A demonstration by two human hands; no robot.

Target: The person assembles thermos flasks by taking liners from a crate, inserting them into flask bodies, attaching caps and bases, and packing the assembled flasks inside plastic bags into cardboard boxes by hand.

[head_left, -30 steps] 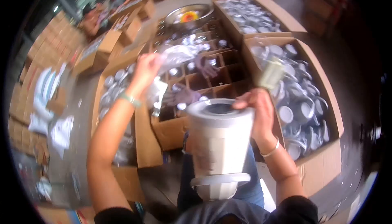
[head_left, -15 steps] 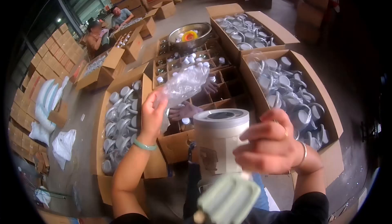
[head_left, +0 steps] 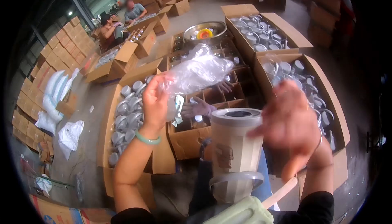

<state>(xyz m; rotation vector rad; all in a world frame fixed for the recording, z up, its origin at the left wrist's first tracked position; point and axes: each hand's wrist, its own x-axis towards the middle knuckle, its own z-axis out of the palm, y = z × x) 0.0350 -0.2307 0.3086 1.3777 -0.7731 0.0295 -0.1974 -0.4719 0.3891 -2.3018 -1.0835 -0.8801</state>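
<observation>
My left hand (head_left: 157, 101) pinches a crumpled clear plastic bag (head_left: 196, 72) stretched out to the right over the divided carton. My right hand (head_left: 288, 126) is raised and smeared by motion, beside a cream faceted tumbler (head_left: 234, 146). The tumbler has a grey lid (head_left: 237, 113) and a grey ring-like handle low on its side, and it stands upright near my lap. At the bottom edge is a pale green ice-pop-shaped thing (head_left: 241, 212) with a wooden stick (head_left: 281, 193) reaching up near my right fingers; whether they touch it I cannot tell.
A divided carton (head_left: 190, 136) ahead holds white-capped bottles and lavender gloves (head_left: 198, 107). Behind it sits a metal bowl (head_left: 205, 32). Cartons of grey lids stand left (head_left: 107, 136) and right (head_left: 332, 101). Two people (head_left: 108, 34) sit at cartons far left.
The bag has spread wider and shifted right with my left hand. My right hand has risen slightly. The tumbler shows more of its body, and the green thing is lower, with its stick visible.
</observation>
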